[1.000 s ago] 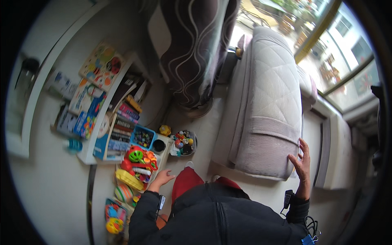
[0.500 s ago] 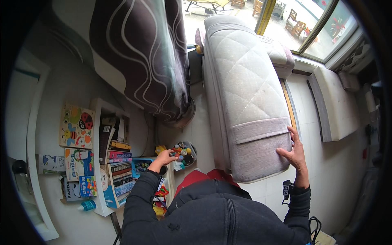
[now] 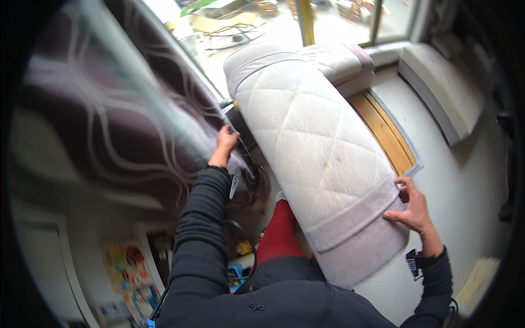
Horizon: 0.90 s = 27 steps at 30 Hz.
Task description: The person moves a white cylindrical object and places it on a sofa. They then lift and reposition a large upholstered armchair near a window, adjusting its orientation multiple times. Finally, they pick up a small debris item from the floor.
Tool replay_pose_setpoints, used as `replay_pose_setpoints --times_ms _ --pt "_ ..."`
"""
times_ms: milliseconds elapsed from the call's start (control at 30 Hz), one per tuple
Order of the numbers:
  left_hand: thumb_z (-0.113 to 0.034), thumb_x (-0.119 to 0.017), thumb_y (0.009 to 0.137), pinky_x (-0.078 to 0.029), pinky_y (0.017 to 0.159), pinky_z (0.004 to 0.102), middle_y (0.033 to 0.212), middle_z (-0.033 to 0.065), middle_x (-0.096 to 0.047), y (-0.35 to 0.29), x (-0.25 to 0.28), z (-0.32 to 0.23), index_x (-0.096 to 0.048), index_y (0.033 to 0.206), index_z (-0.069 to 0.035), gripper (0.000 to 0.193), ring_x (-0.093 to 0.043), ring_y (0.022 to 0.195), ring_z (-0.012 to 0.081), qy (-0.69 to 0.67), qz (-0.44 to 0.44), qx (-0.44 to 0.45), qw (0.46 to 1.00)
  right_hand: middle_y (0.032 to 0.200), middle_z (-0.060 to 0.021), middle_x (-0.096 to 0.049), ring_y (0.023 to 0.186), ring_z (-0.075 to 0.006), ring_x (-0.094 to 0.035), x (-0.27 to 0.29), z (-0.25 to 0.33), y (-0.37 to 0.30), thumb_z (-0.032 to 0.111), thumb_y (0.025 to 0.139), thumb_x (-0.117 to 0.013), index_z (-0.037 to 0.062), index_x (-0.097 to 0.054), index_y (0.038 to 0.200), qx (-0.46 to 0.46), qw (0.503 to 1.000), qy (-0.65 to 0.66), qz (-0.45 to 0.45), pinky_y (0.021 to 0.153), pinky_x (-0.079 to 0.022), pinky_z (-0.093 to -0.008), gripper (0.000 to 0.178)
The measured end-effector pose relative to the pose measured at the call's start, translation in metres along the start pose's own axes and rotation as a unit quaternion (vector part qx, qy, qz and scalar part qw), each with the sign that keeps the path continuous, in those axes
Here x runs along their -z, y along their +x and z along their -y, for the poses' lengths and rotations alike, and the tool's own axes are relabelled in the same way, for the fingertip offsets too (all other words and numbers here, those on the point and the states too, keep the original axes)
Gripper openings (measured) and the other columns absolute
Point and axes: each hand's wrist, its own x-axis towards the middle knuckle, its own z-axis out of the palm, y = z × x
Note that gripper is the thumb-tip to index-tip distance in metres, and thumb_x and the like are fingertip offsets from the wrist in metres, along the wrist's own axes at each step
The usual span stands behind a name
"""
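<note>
A long, pale quilted sofa cushion lies slantwise in front of me, with a mauve band around each end. My right hand grips its near right edge, thumb on top and fingers along the side. To the left hangs a dark purple curtain with silvery wavy lines, blurred by motion. My left hand is closed at the curtain's right edge, pinching the cloth beside the cushion. My foot and red-trousered leg stand close against the cushion's left side.
Wooden slats in a grey frame show right of the cushion. Another padded seat piece stands farther right, near the window. At lower left are a picture board and books. A round base sits under the curtain.
My left hand has left the toy bin and reached forward to the curtain, closing on its edge. The view has turned, and more slats show beside the cushion. My right hand stays on the cushion.
</note>
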Motion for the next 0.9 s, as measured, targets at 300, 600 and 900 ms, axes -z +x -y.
replay_pose_setpoints --times_ms 300,600,900 --pt "-0.015 -0.055 0.079 -0.045 0.083 0.0325 0.103 0.0146 -0.064 0.254 -0.085 0.095 -0.062 0.108 -0.004 0.031 -0.060 0.095 0.0239 -0.185 -0.083 0.265 0.943 0.076 -0.0101 -0.061 0.070 -0.0247 -0.060 0.002 0.031 0.036 0.044 0.038 -0.083 0.0041 -0.052 0.102 -0.188 0.980 -0.069 0.008 0.071 -0.049 -0.0336 0.082" --pt "-0.005 -0.050 0.074 -0.043 0.090 0.0358 0.112 0.0195 -0.059 0.285 -0.136 0.154 -0.055 0.118 -0.007 0.043 -0.056 0.105 0.0315 -0.008 -0.105 0.185 0.977 0.141 -0.0225 -0.025 0.127 -0.0392 -0.029 -0.041 0.135 0.131 0.051 0.033 -0.084 0.0097 -0.036 0.132 -0.195 0.957 -0.209 0.047 0.103 -0.025 -0.0465 0.117" --pt "-0.017 -0.054 0.079 -0.042 0.091 0.0389 0.115 0.0195 -0.056 0.330 -0.143 0.171 -0.049 0.123 -0.011 0.044 -0.054 0.107 0.0330 0.058 -0.030 0.159 0.985 0.142 -0.0294 -0.010 0.130 -0.0442 -0.019 -0.063 0.118 0.192 0.061 0.025 -0.083 0.0081 -0.012 0.141 -0.137 0.965 -0.157 0.162 0.105 -0.021 -0.0493 0.146"
